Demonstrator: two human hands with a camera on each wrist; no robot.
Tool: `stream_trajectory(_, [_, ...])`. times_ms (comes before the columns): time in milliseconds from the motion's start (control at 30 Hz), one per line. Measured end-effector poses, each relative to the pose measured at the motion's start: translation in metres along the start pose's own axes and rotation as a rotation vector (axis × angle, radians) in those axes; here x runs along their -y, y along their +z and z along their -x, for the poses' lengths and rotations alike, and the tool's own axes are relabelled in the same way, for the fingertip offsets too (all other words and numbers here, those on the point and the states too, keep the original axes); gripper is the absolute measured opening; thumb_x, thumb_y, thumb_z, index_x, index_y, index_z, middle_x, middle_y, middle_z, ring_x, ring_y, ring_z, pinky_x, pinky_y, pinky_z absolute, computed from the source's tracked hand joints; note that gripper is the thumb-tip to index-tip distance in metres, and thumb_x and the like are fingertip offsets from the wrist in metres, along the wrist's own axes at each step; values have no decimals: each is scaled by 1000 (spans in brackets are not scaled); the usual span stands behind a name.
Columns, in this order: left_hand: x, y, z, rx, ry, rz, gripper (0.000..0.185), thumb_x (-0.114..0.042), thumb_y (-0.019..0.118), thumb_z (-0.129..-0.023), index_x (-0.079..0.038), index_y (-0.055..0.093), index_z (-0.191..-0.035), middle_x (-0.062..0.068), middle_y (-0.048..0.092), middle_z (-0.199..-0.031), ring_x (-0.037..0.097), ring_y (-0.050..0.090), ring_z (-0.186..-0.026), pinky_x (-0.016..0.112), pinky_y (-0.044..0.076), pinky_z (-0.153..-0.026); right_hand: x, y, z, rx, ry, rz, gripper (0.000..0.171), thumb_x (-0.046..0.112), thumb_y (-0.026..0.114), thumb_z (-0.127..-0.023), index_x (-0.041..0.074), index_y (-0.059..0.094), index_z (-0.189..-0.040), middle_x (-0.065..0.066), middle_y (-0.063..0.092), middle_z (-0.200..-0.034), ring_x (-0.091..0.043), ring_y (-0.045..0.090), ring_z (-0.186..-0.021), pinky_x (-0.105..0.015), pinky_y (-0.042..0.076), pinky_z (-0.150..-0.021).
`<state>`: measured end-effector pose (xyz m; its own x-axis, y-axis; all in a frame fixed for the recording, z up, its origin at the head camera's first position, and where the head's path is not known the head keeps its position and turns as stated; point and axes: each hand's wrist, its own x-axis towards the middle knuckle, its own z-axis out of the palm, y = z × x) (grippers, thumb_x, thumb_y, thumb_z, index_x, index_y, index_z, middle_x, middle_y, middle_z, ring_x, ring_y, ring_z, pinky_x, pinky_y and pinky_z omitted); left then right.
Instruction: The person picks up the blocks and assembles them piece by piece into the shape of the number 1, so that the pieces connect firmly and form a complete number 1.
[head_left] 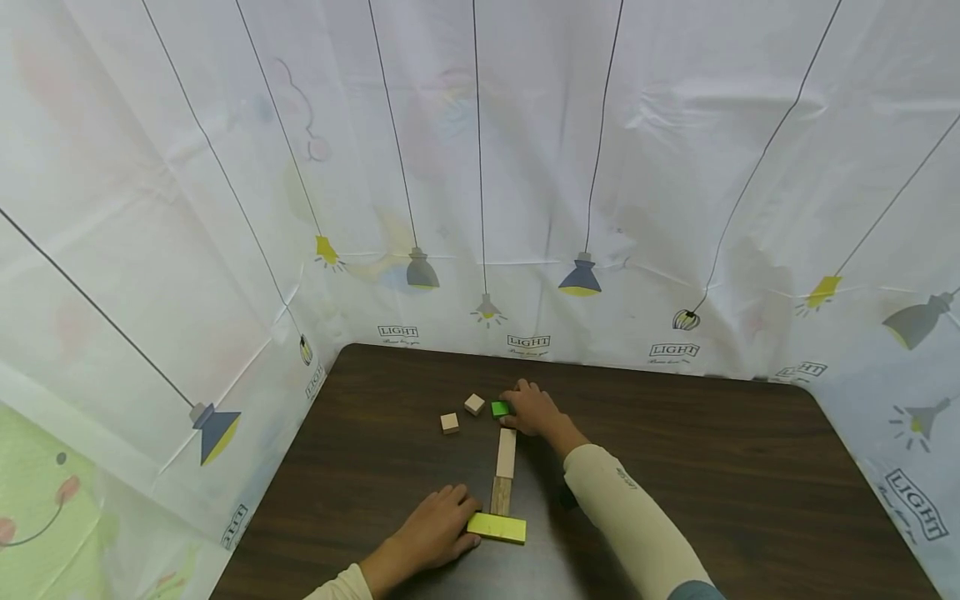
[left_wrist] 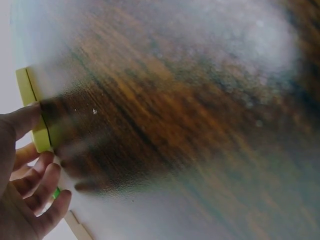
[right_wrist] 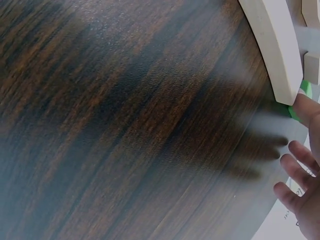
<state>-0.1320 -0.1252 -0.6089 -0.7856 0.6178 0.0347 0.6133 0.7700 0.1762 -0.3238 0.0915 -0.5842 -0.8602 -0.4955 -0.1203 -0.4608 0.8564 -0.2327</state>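
Observation:
My left hand (head_left: pixel 438 527) pinches the left end of a flat yellow block (head_left: pixel 497 528), which lies crosswise at the near end of a row of blocks. In the left wrist view, thumb and forefinger sit on opposite sides of the yellow block (left_wrist: pixel 26 82). From its middle, a brownish wooden block (head_left: pixel 501 497) and a pale wooden block (head_left: pixel 506 452) run away from me end to end. Just past the pale block, my right hand (head_left: pixel 534 410) holds a small green block (head_left: pixel 500 409) between thumb and forefinger; its other fingers are spread in the right wrist view.
Two small pale wooden blocks, a farther one (head_left: pixel 474 404) and a nearer one (head_left: pixel 449 423), lie left of the green block. The dark wooden table (head_left: pixel 712 467) ends at a white curtain (head_left: pixel 525 167) printed with lamps at the back and sides.

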Motion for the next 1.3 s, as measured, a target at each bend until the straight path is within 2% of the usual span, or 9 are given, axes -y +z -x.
stream_trajectory(167, [0, 0, 1, 2, 0, 9, 39, -47, 69, -93, -20, 66, -121, -7, 55, -100, 4, 45, -81, 24, 42, -67, -2, 3, 0, -22, -13, -16, 44, 36, 70, -94, 18, 63, -134, -17, 53, -130, -35, 55, -114, -53, 48, -89])
stream_trajectory(500, [0, 0, 0, 4, -4, 4, 38, -47, 69, -93, -20, 66, -120, -7, 56, -101, 4, 46, -82, 24, 42, -68, -5, 0, 4, -35, -20, -23, 40, 34, 71, -94, 17, 64, -130, -16, 54, -128, -35, 55, -114, -53, 47, -88])
stream_trajectory(1067, [-1, 0, 0, -8, 2, 8, 38, -47, 68, -94, -21, 65, -120, -7, 55, -100, 5, 44, -81, 23, 40, -66, -6, -1, 7, -30, -38, -9, 39, 34, 71, -94, 17, 64, -128, -16, 56, -127, -34, 56, -113, -53, 48, -88])
stream_trajectory(1300, [0, 2, 1, -36, 15, 6, 37, -47, 69, -93, -21, 65, -119, -7, 55, -100, 5, 45, -81, 23, 39, -65, -7, -4, 9, -24, -31, -3, 40, 35, 71, -94, 16, 64, -129, -17, 55, -129, -35, 56, -115, -53, 48, -89])
